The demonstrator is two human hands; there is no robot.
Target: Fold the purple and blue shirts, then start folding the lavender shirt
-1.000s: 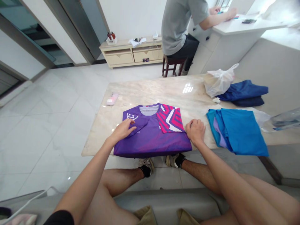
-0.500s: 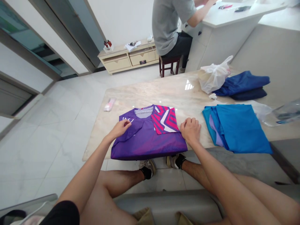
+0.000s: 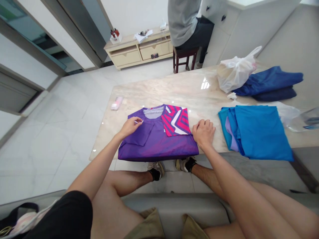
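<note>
A folded purple jersey lies on the marble table near its front edge, with a grey collar at the far side. A pink-patterned sleeve panel is folded over its right half. My left hand is over the jersey's left half, fingers pinched together close to the collar, above a folded purple flap. The logo is hidden under that hand. My right hand sits curled on the jersey's right edge, next to the pink panel.
Beyond the jersey stand a white plastic bag and a navy garment. Folded blue clothes lie to the right, and a small blurred pink item to the left. A seated person and a low cabinet are behind.
My left hand has slid toward the collar and now covers the logo. My right hand has barely shifted on the jersey. The whole view has tilted slightly downward.
</note>
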